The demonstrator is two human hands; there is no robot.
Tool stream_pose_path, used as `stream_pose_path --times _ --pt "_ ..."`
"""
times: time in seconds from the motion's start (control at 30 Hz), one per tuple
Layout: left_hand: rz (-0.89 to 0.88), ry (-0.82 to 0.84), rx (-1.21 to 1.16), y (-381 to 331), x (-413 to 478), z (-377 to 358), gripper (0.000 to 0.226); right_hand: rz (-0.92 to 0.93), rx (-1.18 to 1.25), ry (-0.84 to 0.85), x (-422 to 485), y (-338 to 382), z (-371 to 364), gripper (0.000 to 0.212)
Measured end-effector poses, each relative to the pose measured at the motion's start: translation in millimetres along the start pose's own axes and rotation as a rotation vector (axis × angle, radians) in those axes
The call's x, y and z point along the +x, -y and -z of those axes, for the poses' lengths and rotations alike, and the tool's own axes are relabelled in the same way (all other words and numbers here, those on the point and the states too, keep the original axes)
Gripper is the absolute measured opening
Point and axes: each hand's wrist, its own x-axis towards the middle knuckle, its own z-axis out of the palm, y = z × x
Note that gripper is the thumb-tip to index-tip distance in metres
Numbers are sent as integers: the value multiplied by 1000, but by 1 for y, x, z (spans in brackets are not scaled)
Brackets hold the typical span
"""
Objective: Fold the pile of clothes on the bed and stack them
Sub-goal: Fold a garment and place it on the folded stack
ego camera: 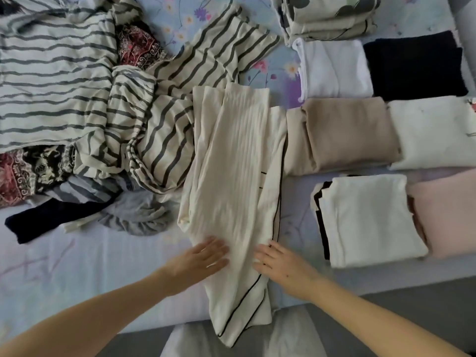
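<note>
Cream garment (pixel 231 161) with black piping along its right edge lies lengthwise mid-bed (pixel 64 274), its near end over the bed edge. Left hand (pixel 203 258) and right hand (pixel 280 264) rest flat on it, side by side, fingers straight and gripping nothing. Unfolded pile (pixel 77 86) lies at left, touching the garment. Folded pieces (pixel 371 220) sit in rows at right.

The bed (pixel 77 266), under a pale floral sheet, carries a loose striped pile (pixel 64 86) at left, with a navy piece (pixel 51 220) at its near edge. A long cream garment (pixel 231 163) lies in the middle. At right, folded clothes lie side by side: a leaf-print fold (pixel 327 19), white fold (pixel 334 68), black fold (pixel 412 65), tan fold (pixel 347 130) and pink fold (pixel 443 215).
</note>
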Motion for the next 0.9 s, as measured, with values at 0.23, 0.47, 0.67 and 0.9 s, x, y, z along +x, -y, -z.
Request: stream_pose_path --times 0.23,0.47,0.67,0.9 --pt "158 207 -27 -23 10 -15 114 -30 -161 -3 3 7 -49 42" --pt "179 -32 -229 -32 4 9 88 -167 172 -79 4 18 -27 48" --pt "431 101 -1301 -45 -22 89 67 -371 1212 375 -24 32 44 20" --pt "1189 -172 -1864 -21 20 57 40 -1042 1510 -42 15 3 2 22"
